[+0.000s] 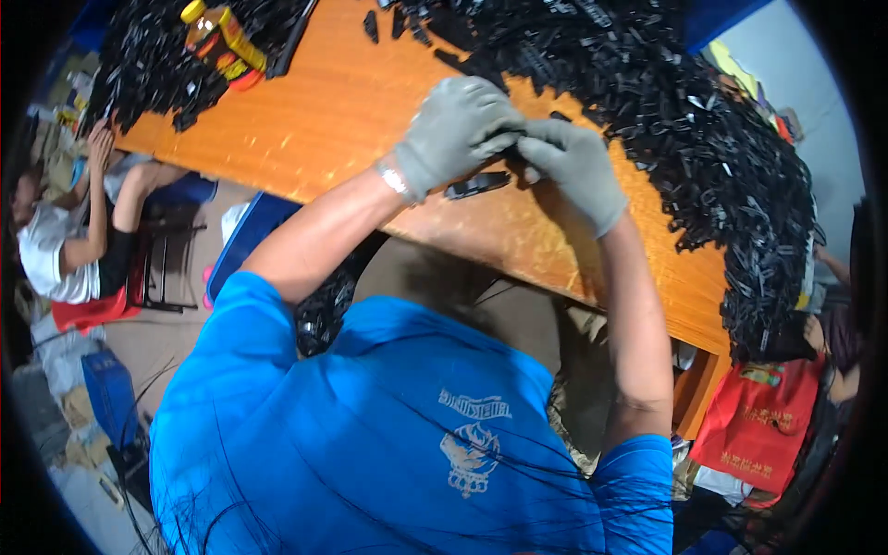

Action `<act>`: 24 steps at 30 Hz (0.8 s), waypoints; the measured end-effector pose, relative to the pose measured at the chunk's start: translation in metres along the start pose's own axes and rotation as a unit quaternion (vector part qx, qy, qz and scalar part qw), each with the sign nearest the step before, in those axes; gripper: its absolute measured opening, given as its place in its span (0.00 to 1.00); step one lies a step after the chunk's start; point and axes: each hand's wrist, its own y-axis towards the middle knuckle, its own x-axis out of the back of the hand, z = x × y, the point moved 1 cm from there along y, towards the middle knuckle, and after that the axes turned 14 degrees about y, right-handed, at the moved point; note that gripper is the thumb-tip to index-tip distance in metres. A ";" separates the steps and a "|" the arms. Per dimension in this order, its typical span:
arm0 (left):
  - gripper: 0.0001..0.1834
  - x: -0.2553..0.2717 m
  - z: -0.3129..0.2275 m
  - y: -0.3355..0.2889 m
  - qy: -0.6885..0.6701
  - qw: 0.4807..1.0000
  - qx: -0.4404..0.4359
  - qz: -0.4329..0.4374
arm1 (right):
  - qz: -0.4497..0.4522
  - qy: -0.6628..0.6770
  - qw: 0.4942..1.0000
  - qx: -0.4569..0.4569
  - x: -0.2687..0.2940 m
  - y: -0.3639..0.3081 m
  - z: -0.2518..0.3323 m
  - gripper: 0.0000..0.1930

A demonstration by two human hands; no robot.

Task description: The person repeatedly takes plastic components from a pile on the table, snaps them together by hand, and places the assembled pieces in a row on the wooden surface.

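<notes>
Near the bench's close edge: one dark piece in hand, heaps beyond

Item, piece in work: a small dark piece (514, 146), held above the bench (305, 139) near the middle of its close edge. Fingers of the left hand (462, 127) and right hand (575, 168) met around it in a pinch, hiding most of its form.

Item, loose piece (477, 185): single, slender, black, with a pale glint; it lay on the bench just below the left hand, apart from the heaps. Whether finished or waiting, could not be told.

Item, large heap (740, 203): many black pieces, spread from the far side along the right edge.

Item, second heap (153, 65): similar dark pieces, at the left end beside a yellow-capped bottle (222, 42).

Progress: one piece was apparently mid-handling. Judging by the heaps, the work was of long repetition; which heap, if either, was done could not be read, and no sorted row showed.

Materials: pieces narrow, elongated, some faintly curved, with hard glossy highlights suggesting moulded plastic. Gloves grey, matte, close-fitting; a shiny band sat at the left wrist. Bench top smooth, orange-brown, wood-grained, marked with pale flecks.
</notes>
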 end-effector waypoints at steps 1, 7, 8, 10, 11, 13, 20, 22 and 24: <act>0.13 -0.002 0.002 -0.002 0.004 1.000 0.011 0.006 | 0.015 0.007 1.000 -0.009 0.002 0.005 -0.002 0.13; 0.19 0.002 0.006 -0.012 0.063 0.992 0.103 0.040 | -0.099 -0.308 0.929 0.181 0.013 0.006 -0.010 0.14; 0.21 0.001 0.009 -0.012 0.075 0.986 0.125 0.083 | -0.127 -0.363 0.894 0.230 0.017 0.005 -0.015 0.14; 0.22 0.004 0.019 -0.017 0.066 0.982 0.137 0.112 | -0.118 -0.358 0.904 0.203 0.005 0.003 -0.015 0.13; 0.22 0.005 0.021 -0.019 0.056 0.978 0.144 0.139 | -0.113 -0.352 0.912 0.179 -0.002 0.002 -0.015 0.13; 0.20 0.005 0.020 -0.018 0.051 0.977 0.145 0.149 | -0.104 -0.359 0.906 0.201 -0.006 0.000 -0.019 0.12; 0.14 -0.001 0.020 -0.019 0.042 0.977 0.134 0.161 | -0.104 -0.431 0.879 0.173 -0.007 -0.005 -0.023 0.11; 0.14 -0.002 0.019 -0.017 0.037 0.977 0.129 0.164 | -0.105 -0.444 0.873 0.172 -0.006 -0.004 -0.023 0.10; 0.13 -0.003 0.016 -0.015 0.034 0.981 0.118 0.148 | -0.102 -0.429 0.880 0.179 -0.007 -0.003 -0.021 0.08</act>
